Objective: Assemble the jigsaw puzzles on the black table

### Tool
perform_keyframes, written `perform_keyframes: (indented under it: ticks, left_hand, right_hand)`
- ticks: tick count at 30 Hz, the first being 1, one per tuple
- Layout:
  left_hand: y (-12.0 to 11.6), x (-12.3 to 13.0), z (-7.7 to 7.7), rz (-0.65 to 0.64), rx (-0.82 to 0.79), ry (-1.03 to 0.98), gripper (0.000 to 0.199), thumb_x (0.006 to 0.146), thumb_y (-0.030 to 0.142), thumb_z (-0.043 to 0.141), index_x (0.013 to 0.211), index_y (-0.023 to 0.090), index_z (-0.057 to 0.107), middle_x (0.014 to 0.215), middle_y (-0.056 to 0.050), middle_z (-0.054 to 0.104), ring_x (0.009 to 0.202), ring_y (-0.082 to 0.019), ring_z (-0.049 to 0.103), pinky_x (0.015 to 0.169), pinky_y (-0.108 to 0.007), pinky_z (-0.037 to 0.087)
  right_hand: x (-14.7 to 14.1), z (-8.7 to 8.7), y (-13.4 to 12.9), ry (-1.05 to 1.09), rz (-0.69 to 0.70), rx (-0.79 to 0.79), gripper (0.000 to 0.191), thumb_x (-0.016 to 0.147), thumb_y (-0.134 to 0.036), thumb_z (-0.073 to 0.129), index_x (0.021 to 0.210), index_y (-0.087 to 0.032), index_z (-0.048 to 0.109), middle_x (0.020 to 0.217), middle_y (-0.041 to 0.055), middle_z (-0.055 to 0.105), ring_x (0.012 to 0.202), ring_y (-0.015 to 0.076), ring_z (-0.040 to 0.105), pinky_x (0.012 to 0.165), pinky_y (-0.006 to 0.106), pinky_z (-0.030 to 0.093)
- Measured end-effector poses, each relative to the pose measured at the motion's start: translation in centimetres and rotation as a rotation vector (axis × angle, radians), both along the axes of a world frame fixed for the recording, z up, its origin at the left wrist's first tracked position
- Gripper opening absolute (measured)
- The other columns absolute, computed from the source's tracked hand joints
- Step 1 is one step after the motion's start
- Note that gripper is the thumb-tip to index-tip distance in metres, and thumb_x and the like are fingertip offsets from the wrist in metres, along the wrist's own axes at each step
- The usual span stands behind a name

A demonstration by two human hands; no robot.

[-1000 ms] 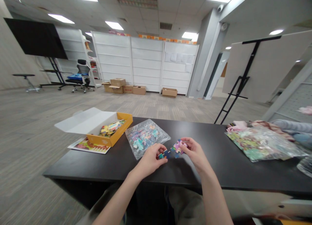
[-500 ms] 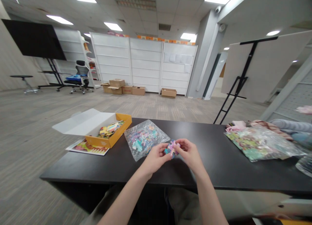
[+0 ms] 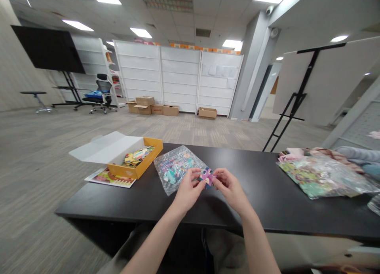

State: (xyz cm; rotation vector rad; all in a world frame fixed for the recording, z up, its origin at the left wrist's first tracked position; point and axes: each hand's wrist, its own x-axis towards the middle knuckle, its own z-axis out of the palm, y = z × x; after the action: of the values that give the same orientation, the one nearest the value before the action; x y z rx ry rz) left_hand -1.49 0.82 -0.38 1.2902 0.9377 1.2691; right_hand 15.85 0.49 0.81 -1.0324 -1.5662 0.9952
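Note:
Between my two hands, over the black table [image 3: 255,175], are purple and blue jigsaw puzzle pieces [image 3: 207,177]; whether they are joined I cannot tell. My left hand [image 3: 190,187] pinches them from the left side, thumb in front. On the right edge, my right hand [image 3: 230,187] grips with thumb and fingertips, which hide part of that side. Just beyond my left hand lies a clear plastic bag [image 3: 175,167] filled with colourful, partly teal puzzle pieces.
An open yellow box [image 3: 138,172] holding puzzle pieces stands on the left, its white lid folded out. A printed picture sheet [image 3: 114,178] lies partly beneath it. At right are another plastic bag [image 3: 320,179] of pieces and folded cloths [image 3: 353,155].
The pieces have turned, showing more purple surface, and my right fingers have shifted to their right edge. The whole view has swung slightly left.

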Motion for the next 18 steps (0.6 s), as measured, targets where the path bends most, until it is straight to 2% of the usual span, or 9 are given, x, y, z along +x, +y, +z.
perform_keyframes:
  ticks: [4, 7, 8, 10, 12, 13, 15, 18]
  left_hand:
    - [-0.4, -0.1, 0.6, 0.058, 0.157, 0.159, 0.025, 0.087, 0.029, 0.064, 0.108, 0.019, 0.054, 0.102, -0.008, 0.070, 0.089, -0.019, 0.071, 0.082, -0.035, 0.059]
    - [-1.0, -1.0, 1.3, 0.157, 0.414, 0.485, 0.023, 0.093, 0.024, 0.056, 0.116, 0.022, 0.057, 0.114, -0.008, 0.067, 0.108, -0.022, 0.065, 0.093, -0.039, 0.055]
    - [-1.1, -1.6, 1.5, 0.189, 0.513, 0.623, 0.021, 0.093, 0.022, 0.055, 0.114, 0.022, 0.059, 0.119, -0.009, 0.066, 0.114, -0.024, 0.062, 0.099, -0.043, 0.051]
    - [-1.2, -2.9, 1.7, 0.208, 0.634, 0.884, 0.009, 0.092, 0.021, 0.057, 0.096, 0.021, 0.065, 0.126, -0.009, 0.063, 0.123, -0.028, 0.056, 0.106, -0.048, 0.044]
    - [-1.3, -4.3, 1.6, 0.189, 0.630, 1.085, 0.008, 0.089, 0.022, 0.063, 0.082, 0.019, 0.066, 0.129, -0.012, 0.062, 0.127, -0.033, 0.052, 0.105, -0.052, 0.043]
    - [-1.3, -5.0, 1.4, 0.172, 0.611, 1.154, 0.007, 0.087, 0.023, 0.065, 0.082, 0.019, 0.067, 0.128, -0.012, 0.063, 0.127, -0.035, 0.051, 0.104, -0.053, 0.043]
    - [-1.3, -6.3, 1.0, 0.165, 0.586, 1.216, 0.009, 0.088, 0.021, 0.063, 0.093, 0.019, 0.070, 0.124, -0.012, 0.066, 0.124, -0.034, 0.054, 0.103, -0.053, 0.044]
    - [-1.2, -7.6, 0.3, 0.271, 0.587, 1.132, 0.029, 0.094, 0.021, 0.053, 0.121, 0.020, 0.063, 0.126, -0.011, 0.065, 0.120, -0.029, 0.058, 0.104, -0.048, 0.045]
  right_hand:
    - [0.2, 0.3, -0.2, -0.052, 0.026, -0.015, 0.025, 0.086, -0.045, 0.068, 0.092, -0.020, 0.069, 0.087, 0.0041, 0.072, 0.077, 0.0174, 0.063, 0.070, 0.029, 0.050]
    - [0.6, 0.4, -0.1, 0.001, -0.036, -0.023, 0.028, 0.084, -0.045, 0.070, 0.093, -0.019, 0.071, 0.090, 0.0059, 0.074, 0.080, 0.0190, 0.064, 0.071, 0.030, 0.050]
    - [0.8, 0.4, 0.0, 0.022, -0.083, -0.032, 0.029, 0.082, -0.046, 0.070, 0.094, -0.019, 0.071, 0.090, 0.0064, 0.074, 0.079, 0.0193, 0.064, 0.068, 0.030, 0.049]
    - [1.1, 0.5, 0.1, 0.057, -0.180, -0.059, 0.033, 0.080, -0.048, 0.071, 0.096, -0.019, 0.073, 0.091, 0.0071, 0.075, 0.077, 0.0194, 0.063, 0.063, 0.028, 0.047]
    - [1.4, 0.6, 0.2, 0.065, -0.225, -0.085, 0.036, 0.077, -0.049, 0.072, 0.097, -0.019, 0.074, 0.090, 0.0071, 0.075, 0.075, 0.0187, 0.062, 0.059, 0.027, 0.044]
    - [1.5, 0.7, 0.1, 0.062, -0.222, -0.097, 0.037, 0.077, -0.049, 0.073, 0.098, -0.019, 0.074, 0.089, 0.0069, 0.075, 0.073, 0.0179, 0.061, 0.058, 0.027, 0.043]
    - [1.6, 0.9, -0.1, 0.051, -0.182, -0.125, 0.039, 0.078, -0.052, 0.072, 0.098, -0.018, 0.075, 0.085, 0.0063, 0.074, 0.067, 0.0157, 0.058, 0.055, 0.026, 0.041]
    - [1.1, 1.2, -0.6, 0.019, -0.055, -0.187, 0.041, 0.082, -0.055, 0.069, 0.096, -0.017, 0.077, 0.081, 0.0056, 0.073, 0.060, 0.0122, 0.052, 0.052, 0.025, 0.038]
